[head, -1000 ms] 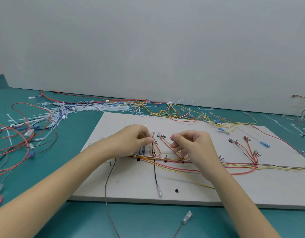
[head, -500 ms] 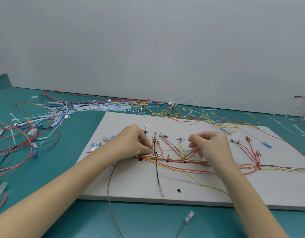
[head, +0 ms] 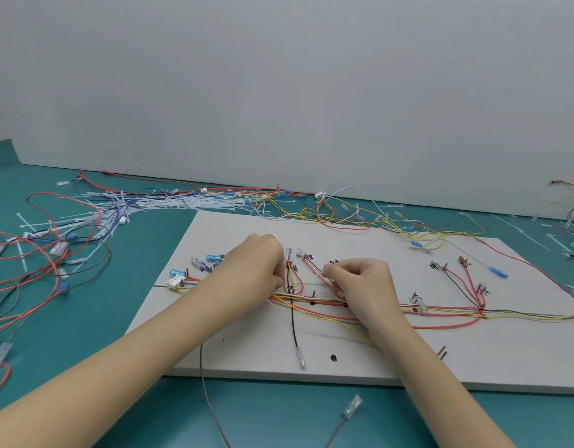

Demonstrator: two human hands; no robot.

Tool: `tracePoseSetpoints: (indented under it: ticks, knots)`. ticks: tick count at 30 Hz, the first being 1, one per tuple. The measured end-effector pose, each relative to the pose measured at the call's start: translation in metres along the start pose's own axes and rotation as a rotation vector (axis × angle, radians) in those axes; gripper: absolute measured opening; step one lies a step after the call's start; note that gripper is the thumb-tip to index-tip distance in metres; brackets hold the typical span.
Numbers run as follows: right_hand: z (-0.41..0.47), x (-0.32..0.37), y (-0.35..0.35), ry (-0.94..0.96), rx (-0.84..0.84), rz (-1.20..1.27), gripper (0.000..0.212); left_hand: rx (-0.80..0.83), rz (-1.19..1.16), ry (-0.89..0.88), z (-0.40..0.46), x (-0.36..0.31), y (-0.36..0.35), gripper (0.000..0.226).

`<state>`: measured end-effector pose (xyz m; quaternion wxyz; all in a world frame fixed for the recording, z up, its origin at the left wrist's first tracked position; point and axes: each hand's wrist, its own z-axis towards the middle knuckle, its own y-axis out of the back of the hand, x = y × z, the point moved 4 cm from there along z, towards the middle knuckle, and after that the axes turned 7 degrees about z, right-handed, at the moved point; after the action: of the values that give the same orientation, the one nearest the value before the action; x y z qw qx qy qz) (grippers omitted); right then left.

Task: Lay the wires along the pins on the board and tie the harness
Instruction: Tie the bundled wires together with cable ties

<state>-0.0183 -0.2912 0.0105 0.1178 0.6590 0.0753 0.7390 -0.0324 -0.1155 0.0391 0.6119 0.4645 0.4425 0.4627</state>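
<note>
- Fingers of the left hand curl down onto the wires where the bundle starts, pinching or pinning it against the board; the exact contact is hidden under the knuckles.
- Fingers of the right hand are closed together in a pinch on something thin and pale just right of the left hand, likely a tie or a single wire; I cannot tell which.
- Head view only: the bundle runs rightward from the left fingers, under the right hand, on past upright pins to the board's far right edge. A red loop and a black wire sit between the two hands, the black one trailing toward the near edge.
- Risk, as I judge it: if the left hold eases while the right hand pulls, the bundle may slip off the pins or bunch up, and a tie cinched then would lock the wires in the wrong run.
- A tightened tie might also catch the red loop or the black wire, since both lie just beside the pinch.
- Both forearms reach in from the near edge over the tabletop, wrists low, backs of the hands up, hands near each other but apart.
- Loose ties and spare wires lie well beyond and left of the fingers.
</note>
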Motion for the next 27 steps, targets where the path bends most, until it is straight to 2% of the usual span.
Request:
tracePoseSetpoints:
  ticks: [6,8,15,18,22,24,27]
  knots:
    - [0.001,0.000,-0.001,0.008,0.018,-0.005,0.025,0.059,0.486,-0.156,-0.001,-0.019,0.000,0.017]
    - [0.001,-0.001,-0.001,0.006,0.018,-0.015,0.025,0.109,0.558,-0.205,0.003,-0.021,0.004,0.018]
    - [0.002,-0.002,-0.001,0.029,0.018,-0.083,0.027,0.447,0.527,-0.202,0.018,-0.019,0.006,0.034]
    - [0.004,-0.002,-0.001,0.036,0.002,-0.116,0.026,0.545,0.442,-0.162,0.019,-0.011,0.002,0.028]
    - [0.004,-0.002,-0.001,0.036,-0.001,-0.120,0.026,0.501,0.250,-0.153,0.021,-0.002,0.000,0.028]
    - [0.004,-0.002,-0.001,0.035,0.000,-0.125,0.026,0.444,0.118,-0.136,0.024,0.002,0.001,0.017]
    - [0.004,-0.002,0.000,0.034,0.001,-0.115,0.024,0.365,0.032,-0.120,0.029,0.010,0.005,0.012]
